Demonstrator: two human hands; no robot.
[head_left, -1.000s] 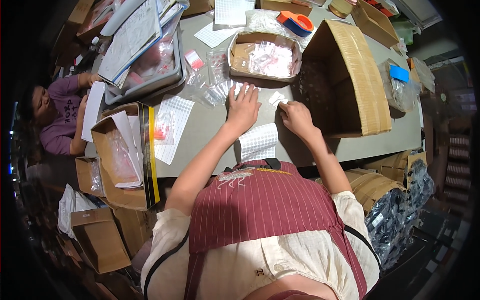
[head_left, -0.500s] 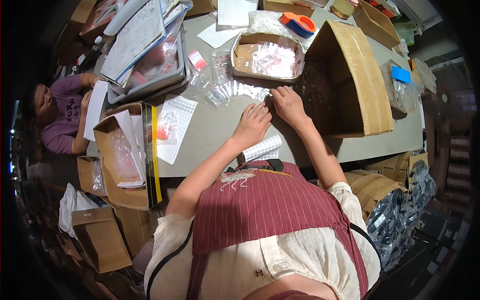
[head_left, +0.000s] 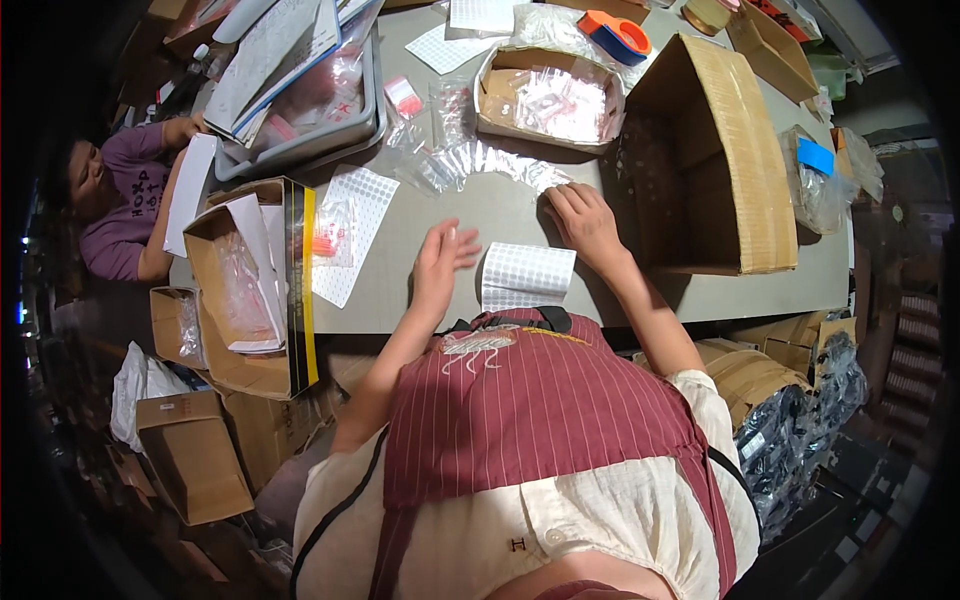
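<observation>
A curved row of overlapping small clear plastic bags lies on the grey table. At its right end is my right hand, its fingers bent and close together at the last bags; whatever its fingertips pinch is hidden. My left hand is over the table to the left, fingers apart and holding nothing. Between the hands and my apron, a sheet of small round grey stickers curls up at the table's near edge. Beyond the row, an open cardboard box holds many small clear bags with pinkish contents.
A large cardboard box stands on its side at the right. An orange and blue tape roll lies behind. At the left are a grey bin and a carton with a black and yellow edge. Another person sits at the far left.
My left hand has drawn back to the left from the bag row, its fingers spreading, and the sticker sheet shows more fully. My right hand stays at the row's right end.
</observation>
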